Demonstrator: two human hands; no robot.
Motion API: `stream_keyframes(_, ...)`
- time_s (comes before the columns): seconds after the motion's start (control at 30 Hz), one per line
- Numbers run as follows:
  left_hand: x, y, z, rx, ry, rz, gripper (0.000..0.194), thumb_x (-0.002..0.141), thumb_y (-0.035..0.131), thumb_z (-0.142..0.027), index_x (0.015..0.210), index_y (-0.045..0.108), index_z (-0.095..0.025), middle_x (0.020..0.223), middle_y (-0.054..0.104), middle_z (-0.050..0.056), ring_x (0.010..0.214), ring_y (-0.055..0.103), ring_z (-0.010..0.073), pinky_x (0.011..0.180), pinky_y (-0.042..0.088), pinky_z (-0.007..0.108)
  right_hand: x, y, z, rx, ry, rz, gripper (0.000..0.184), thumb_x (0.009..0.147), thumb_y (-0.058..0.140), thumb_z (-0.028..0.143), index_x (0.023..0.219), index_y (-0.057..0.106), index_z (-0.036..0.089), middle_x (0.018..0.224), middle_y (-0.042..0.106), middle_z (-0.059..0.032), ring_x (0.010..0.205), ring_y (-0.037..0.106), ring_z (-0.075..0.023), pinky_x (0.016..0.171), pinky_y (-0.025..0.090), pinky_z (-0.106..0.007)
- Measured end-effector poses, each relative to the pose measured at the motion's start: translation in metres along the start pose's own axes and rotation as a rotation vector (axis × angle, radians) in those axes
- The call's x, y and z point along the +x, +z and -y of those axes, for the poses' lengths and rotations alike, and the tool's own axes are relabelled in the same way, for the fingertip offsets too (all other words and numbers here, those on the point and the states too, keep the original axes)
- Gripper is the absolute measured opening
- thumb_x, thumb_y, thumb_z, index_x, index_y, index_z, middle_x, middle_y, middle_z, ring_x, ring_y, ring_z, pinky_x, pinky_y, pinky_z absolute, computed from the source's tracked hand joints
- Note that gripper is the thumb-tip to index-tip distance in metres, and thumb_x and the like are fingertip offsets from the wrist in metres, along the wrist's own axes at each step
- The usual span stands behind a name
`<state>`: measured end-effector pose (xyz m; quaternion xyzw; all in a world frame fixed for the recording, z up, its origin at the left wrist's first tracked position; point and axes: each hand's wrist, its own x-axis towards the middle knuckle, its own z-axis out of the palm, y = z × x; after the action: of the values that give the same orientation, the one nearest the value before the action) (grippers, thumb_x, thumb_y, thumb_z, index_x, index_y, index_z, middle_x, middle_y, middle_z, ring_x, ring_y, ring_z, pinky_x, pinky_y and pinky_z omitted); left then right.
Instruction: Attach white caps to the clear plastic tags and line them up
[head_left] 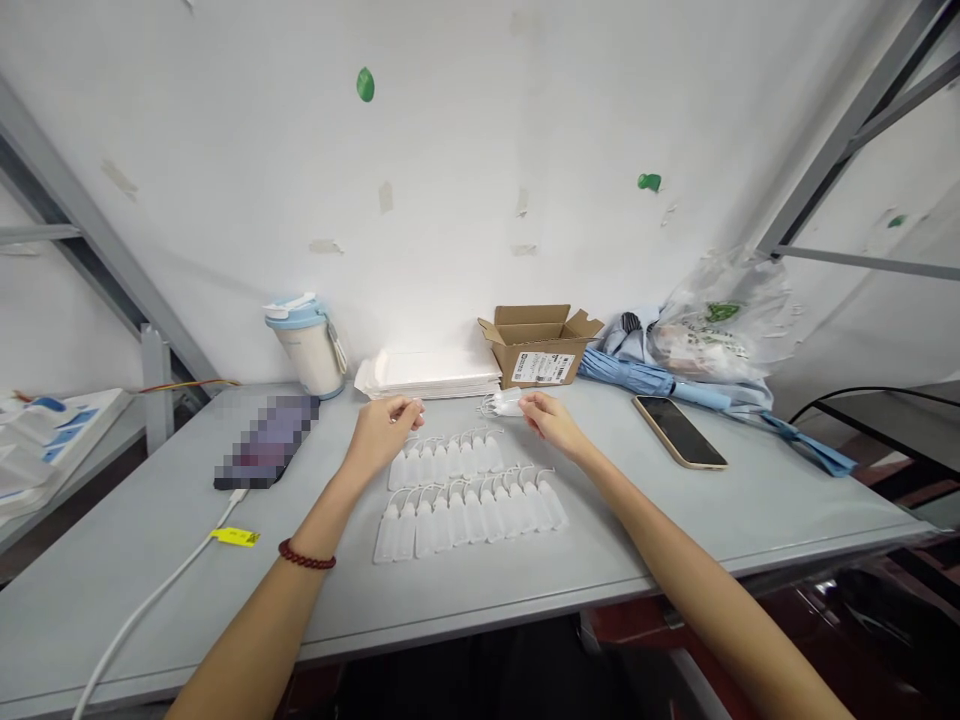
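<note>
Two rows of small translucent white bottle-shaped pieces (469, 518), each with a thin white cord or strap at its top, lie side by side on the grey table (600, 560). Above the left end of the back row (446, 460) is my left hand (384, 432), its fingers pinched; a small pale bit shows at the fingertips, too small to name. My right hand (553, 422) is closed at the right end of a small bunch of similar white pieces (507, 402), fingertips gripping it. The bunch's cords point left.
Behind are a stack of white packets (431, 372), an open cardboard box (536, 355) and a blue-lidded cup (307, 345). A blurred-out device (268, 440) with a white cable lies left. At right are a phone (679, 432), a folded blue umbrella (637, 375) and a plastic bag (720, 330).
</note>
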<state>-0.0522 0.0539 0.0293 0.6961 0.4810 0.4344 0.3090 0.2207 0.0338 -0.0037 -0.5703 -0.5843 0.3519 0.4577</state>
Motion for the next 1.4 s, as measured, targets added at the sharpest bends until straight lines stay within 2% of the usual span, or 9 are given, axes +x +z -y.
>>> stream_keyframes(0.13,0.000,0.001,0.002,0.025,-0.014,0.028,0.031,0.077,0.054,-0.041,0.068,0.066,-0.014,0.064,0.066,0.004,0.060,0.059,0.0156,0.059,0.043,0.025,0.004,0.004,-0.013,-0.071,-0.008,0.046,0.026,0.078,0.046,0.041,0.085,0.050,0.016,0.061,0.053,0.0037,0.045,0.042,-0.0088,0.048,0.033,-0.023)
stream_keyframes(0.33,0.000,0.000,0.000,0.043,-0.020,0.029,0.033,0.077,0.052,-0.042,0.067,0.065,-0.014,0.065,0.067,0.005,0.060,0.060,0.0160,0.060,0.045,0.026,0.005,0.002,-0.017,-0.326,-0.102,-0.029,0.021,0.078,0.051,0.028,0.094,0.055,0.015,0.068,0.057,0.0016,0.058,0.049,-0.0125,0.059,0.037,-0.024)
stream_keyframes(0.43,0.000,0.000,-0.001,0.062,-0.015,0.023,0.034,0.077,0.051,-0.043,0.065,0.064,-0.014,0.064,0.067,0.004,0.059,0.060,0.0159,0.060,0.045,0.026,0.004,0.001,-0.016,-0.506,-0.152,-0.036,0.019,0.077,0.055,0.019,0.095,0.057,0.016,0.084,0.063,-0.0035,0.067,0.052,-0.0133,0.065,0.038,-0.025)
stream_keyframes(0.6,0.001,-0.001,-0.002,0.065,-0.026,0.018,0.035,0.076,0.050,-0.045,0.068,0.065,-0.014,0.065,0.067,0.005,0.060,0.061,0.0167,0.060,0.045,0.026,0.003,-0.001,-0.017,-0.661,-0.143,-0.092,0.017,0.077,0.060,0.019,0.093,0.058,0.015,0.098,0.062,-0.0082,0.071,0.054,-0.0141,0.067,0.039,-0.025)
stream_keyframes(0.73,0.002,-0.005,-0.002,0.168,-0.015,-0.006,0.034,0.077,0.047,-0.042,0.068,0.065,-0.014,0.067,0.068,0.005,0.065,0.062,0.0181,0.063,0.045,0.026,0.003,-0.003,-0.017,-0.694,-0.118,-0.113,0.018,0.076,0.062,0.020,0.092,0.058,0.015,0.099,0.060,-0.0075,0.071,0.054,-0.0134,0.066,0.039,-0.024)
stream_keyframes(0.93,0.003,-0.013,0.005,0.576,0.072,-0.044,0.031,0.080,0.040,-0.034,0.071,0.064,-0.017,0.072,0.069,0.006,0.073,0.062,0.0216,0.065,0.041,0.027,0.001,-0.002,-0.014,-0.744,-0.114,-0.105,0.014,0.077,0.061,0.020,0.090,0.059,0.015,0.097,0.058,-0.0066,0.071,0.053,-0.0131,0.065,0.037,-0.024)
stream_keyframes(1.07,0.005,-0.018,0.006,0.744,0.044,0.027,0.029,0.079,0.039,-0.028,0.076,0.066,-0.018,0.074,0.070,0.007,0.071,0.062,0.0228,0.061,0.038,0.027,-0.001,-0.001,-0.012,-0.757,-0.106,-0.102,0.014,0.077,0.061,0.020,0.089,0.059,0.015,0.096,0.058,-0.0066,0.072,0.053,-0.0136,0.066,0.038,-0.024)
stream_keyframes(1.23,0.002,-0.017,0.010,0.814,-0.031,0.184,0.026,0.074,0.043,-0.023,0.081,0.068,-0.019,0.080,0.070,0.007,0.076,0.062,0.0246,0.061,0.038,0.028,-0.001,-0.001,-0.011,-0.749,-0.118,-0.108,0.018,0.076,0.061,0.019,0.093,0.058,0.014,0.099,0.058,-0.0082,0.072,0.054,-0.0147,0.067,0.039,-0.026)
stream_keyframes(1.4,0.000,-0.011,0.013,0.879,-0.079,0.216,0.028,0.077,0.043,-0.024,0.090,0.067,-0.018,0.092,0.069,0.010,0.084,0.061,0.0268,0.061,0.038,0.029,-0.006,0.001,0.001,-0.643,-0.208,-0.118,0.014,0.075,0.061,0.020,0.088,0.057,0.016,0.097,0.060,-0.0072,0.072,0.053,-0.0147,0.066,0.040,-0.026)
